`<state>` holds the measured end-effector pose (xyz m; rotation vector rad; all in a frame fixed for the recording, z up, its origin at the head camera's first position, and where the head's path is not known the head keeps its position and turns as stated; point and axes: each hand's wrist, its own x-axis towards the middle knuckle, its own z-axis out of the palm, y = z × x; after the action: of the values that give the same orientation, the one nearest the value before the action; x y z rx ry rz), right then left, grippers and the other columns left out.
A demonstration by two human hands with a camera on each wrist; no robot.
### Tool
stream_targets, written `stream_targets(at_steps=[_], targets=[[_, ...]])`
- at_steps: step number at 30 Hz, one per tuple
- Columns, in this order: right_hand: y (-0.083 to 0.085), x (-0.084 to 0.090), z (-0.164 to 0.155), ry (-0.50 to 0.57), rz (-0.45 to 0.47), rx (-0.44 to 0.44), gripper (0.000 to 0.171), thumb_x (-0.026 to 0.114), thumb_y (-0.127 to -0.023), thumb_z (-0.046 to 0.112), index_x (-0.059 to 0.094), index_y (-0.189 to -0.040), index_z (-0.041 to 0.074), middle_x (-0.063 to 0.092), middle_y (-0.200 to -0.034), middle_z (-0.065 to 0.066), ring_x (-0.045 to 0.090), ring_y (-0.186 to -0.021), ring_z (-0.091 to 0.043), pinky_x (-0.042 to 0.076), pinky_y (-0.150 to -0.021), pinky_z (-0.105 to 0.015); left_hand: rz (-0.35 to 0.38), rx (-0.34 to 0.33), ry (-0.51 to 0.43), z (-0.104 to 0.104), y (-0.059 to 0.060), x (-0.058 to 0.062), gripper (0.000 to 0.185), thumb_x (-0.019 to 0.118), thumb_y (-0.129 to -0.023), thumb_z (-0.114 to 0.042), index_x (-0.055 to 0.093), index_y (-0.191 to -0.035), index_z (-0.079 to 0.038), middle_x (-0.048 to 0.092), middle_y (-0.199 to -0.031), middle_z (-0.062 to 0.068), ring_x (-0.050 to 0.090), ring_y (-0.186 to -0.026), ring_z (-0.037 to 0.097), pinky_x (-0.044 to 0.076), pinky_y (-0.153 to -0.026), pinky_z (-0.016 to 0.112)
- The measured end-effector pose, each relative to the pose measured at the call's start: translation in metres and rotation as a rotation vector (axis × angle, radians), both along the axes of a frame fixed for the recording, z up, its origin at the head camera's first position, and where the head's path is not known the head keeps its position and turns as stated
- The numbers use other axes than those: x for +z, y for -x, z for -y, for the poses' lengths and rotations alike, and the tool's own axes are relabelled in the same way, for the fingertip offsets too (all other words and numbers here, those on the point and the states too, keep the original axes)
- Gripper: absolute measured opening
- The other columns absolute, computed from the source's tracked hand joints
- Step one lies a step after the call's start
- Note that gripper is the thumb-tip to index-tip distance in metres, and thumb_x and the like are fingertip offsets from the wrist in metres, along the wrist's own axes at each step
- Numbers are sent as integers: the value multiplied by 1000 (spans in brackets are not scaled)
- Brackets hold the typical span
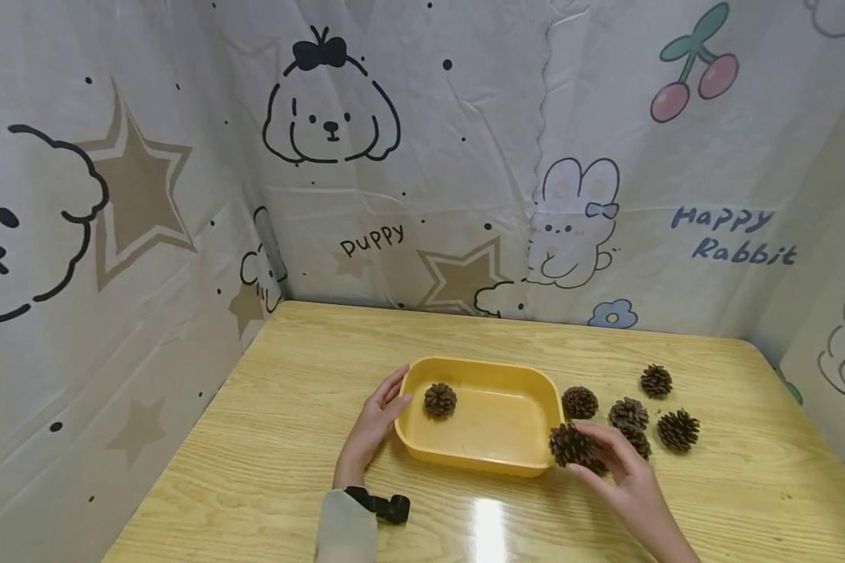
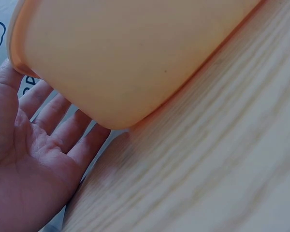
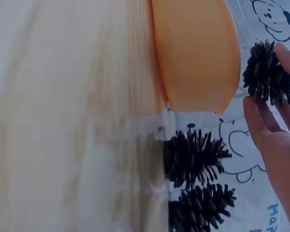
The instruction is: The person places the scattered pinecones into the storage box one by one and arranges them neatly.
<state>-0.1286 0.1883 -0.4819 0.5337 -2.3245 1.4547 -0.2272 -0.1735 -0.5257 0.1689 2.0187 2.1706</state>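
1 pine cone in tray, tray mid-table, 5 loose cones right of it

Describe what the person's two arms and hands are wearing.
The left hand is bare; its forearm wears a pale grey-beige sleeve with a black strap-mounted device at the wrist. The right hand and visible forearm are bare, no sleeve showing.

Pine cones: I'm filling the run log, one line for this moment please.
left hand steadies yellow tray | right hand holds pine cone

A cartoon-printed curtain surrounds the wooden table.
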Motion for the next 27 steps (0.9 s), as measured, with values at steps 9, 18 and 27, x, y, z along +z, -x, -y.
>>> stream_targets(at_steps=[9,18,27], targets=[[14,2,11,-2,11,23,58,75,-78,-8,56,-132,4,56,-133,5,49,-120,13,45,-95,-3,-17,7,28,0,1,0,53,51,-102,-17,35,-153,-20,29,-162,6,28,-150,27,36,-118,43],[28,3,24,28,10,106,57,72,-81,-7,54,-134,4,53,-134,12,49,-121,12,45,-96,-4,-7,13,37,0,1,-1,54,54,-101,-22,36,-152,-23,31,-161,5,29,-149,26,37,-117,43],[41,6,39,-30,31,98,53,74,-82,0,56,-132,8,57,-130,-13,47,-118,15,46,-94,-4,-10,20,31,-1,1,-1,55,55,-101,-21,36,-152,-22,31,-161,5,29,-150,26,37,-118,43]])
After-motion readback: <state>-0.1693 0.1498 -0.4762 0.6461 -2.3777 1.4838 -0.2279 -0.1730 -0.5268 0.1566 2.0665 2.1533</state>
